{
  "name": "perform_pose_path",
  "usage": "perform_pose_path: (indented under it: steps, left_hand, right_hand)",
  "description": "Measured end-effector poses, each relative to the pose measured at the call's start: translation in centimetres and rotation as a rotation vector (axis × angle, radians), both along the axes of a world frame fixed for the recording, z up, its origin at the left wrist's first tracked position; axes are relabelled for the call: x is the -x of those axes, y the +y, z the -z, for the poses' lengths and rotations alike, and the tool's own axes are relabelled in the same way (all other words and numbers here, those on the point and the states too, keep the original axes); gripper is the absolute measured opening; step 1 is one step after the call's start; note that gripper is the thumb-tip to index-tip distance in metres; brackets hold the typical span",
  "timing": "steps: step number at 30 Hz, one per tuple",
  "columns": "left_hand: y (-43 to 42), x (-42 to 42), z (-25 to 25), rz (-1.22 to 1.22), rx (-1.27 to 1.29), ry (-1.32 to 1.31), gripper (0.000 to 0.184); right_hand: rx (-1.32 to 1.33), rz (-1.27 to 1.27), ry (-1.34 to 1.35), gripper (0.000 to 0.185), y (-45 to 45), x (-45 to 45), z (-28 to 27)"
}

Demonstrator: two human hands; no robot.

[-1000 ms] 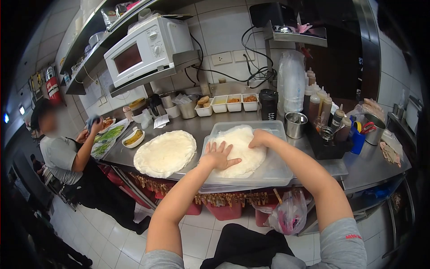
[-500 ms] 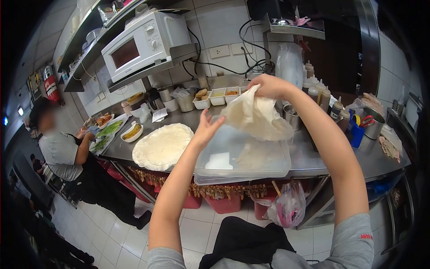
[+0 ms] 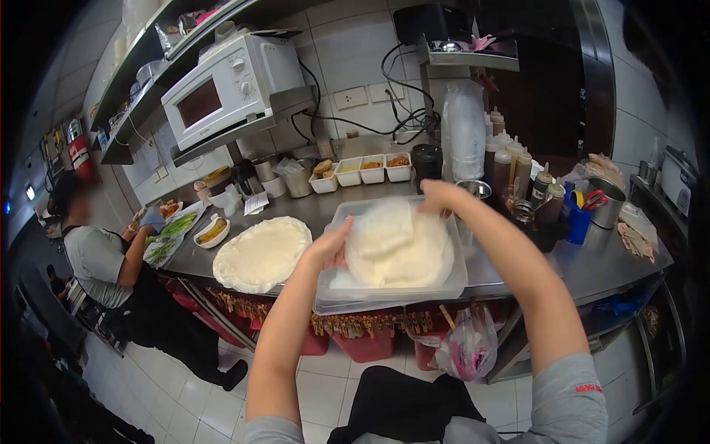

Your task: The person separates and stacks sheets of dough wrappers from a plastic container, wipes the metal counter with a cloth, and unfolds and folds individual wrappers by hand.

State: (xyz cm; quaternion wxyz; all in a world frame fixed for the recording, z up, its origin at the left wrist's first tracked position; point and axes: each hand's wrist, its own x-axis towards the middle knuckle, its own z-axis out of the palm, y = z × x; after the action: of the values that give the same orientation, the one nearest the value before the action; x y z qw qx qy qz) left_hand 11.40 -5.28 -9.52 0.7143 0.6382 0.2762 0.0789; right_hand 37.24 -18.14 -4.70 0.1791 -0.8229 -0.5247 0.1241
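Observation:
My right hand [image 3: 442,196] grips the far right edge of a thin, pale dough sheet [image 3: 403,259], blurred by motion. The sheet hangs partly folded over a shallow translucent plastic tray [image 3: 451,277]. At the sheet's left edge is my left hand [image 3: 334,246], its palm turned toward the sheet and its thumb apart from the fingers; whether it touches the sheet is hard to make out. Left of the tray, another round pale sheet [image 3: 262,254] lies spread flat on the steel counter [image 3: 494,259].
White tubs of food [image 3: 372,170] line the back of the counter. Squeeze bottles [image 3: 510,166] and a blue holder with scissors [image 3: 579,222] stand to the right. A microwave [image 3: 222,89] overhangs the left. A co-worker [image 3: 100,259] stands at the counter's left end.
The dough sheet has come down from above the tray and spread lower over it. My right hand has lowered with it, and my left hand has dropped to the sheet's left edge.

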Motion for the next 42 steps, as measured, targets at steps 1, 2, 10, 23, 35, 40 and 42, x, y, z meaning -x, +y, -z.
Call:
perform_pose_path:
  steps: [1,2,10,23,35,40,42]
  left_hand:
    - [-0.6,0.1,-0.1,-0.080,-0.050,0.066,0.085]
    - [-0.7,0.0,0.0,-0.081,-0.217,0.121,0.092]
    - [-1.7,-1.4,1.7,0.059,-1.184,0.261,0.083]
    - [0.3,-1.9,1.8,-0.144,-1.504,0.224,0.046]
    - [0.6,4.8,1.3,-0.207,-1.341,-0.108,0.056]
    - [-2.1,12.9,4.6,-0.606,-1.001,0.077,0.043]
    - [-4.5,14.7,5.5,-0.546,-0.580,0.169,0.047]
  right_hand:
    - [-0.027,-0.040,-0.219,0.062,-0.1,0.7,0.8]
    - [-0.146,-0.083,-0.414,0.064,1.8,-1.2,3.4]
    - [0.148,-0.424,-0.230,0.051,0.1,4.7,5.3]
    - [0.146,-0.283,-0.293,0.063,-3.0,6.3,6.3]
    - [-0.211,-0.530,-0.257,0.067,-11.2,9.2,5.3]
    - [-0.179,-0.525,-0.394,0.034,-13.7,10.7,6.3]
    - [-0.247,-0.501,-0.432,0.028,-13.8,10.8,6.5]
